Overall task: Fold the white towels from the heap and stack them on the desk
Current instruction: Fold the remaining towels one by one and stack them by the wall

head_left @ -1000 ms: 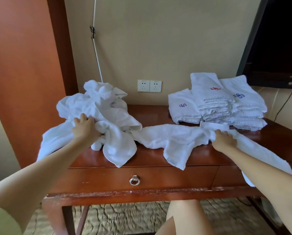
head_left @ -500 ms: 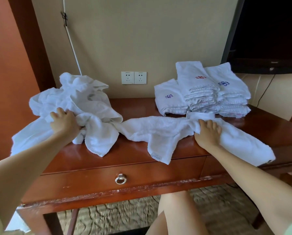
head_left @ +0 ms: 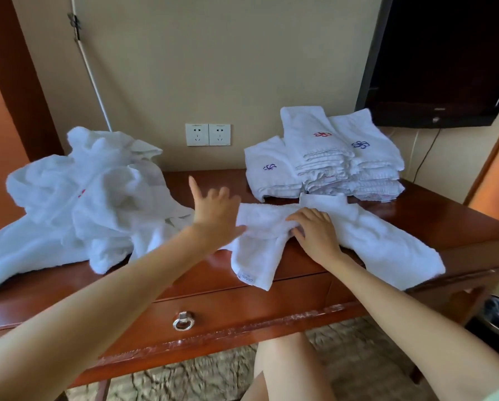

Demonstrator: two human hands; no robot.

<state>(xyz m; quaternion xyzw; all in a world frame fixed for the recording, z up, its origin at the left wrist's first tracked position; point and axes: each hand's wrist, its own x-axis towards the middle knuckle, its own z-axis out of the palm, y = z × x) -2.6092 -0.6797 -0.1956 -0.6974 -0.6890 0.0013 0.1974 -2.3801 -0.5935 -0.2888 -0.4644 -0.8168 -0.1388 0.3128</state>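
Leaving the heap (head_left: 83, 198) at nine o'clock, the left hand (head_left: 213, 211) swung, fingers spread, toward the towel (head_left: 372, 235) on the counter (head_left: 445, 215), where the right hand (head_left: 315, 231) pinched a bunched fold; folding looked due next.

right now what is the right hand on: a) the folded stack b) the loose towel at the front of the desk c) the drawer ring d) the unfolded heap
B: the right hand holds the bunched middle of the loose towel, which lies across the front of the desk.
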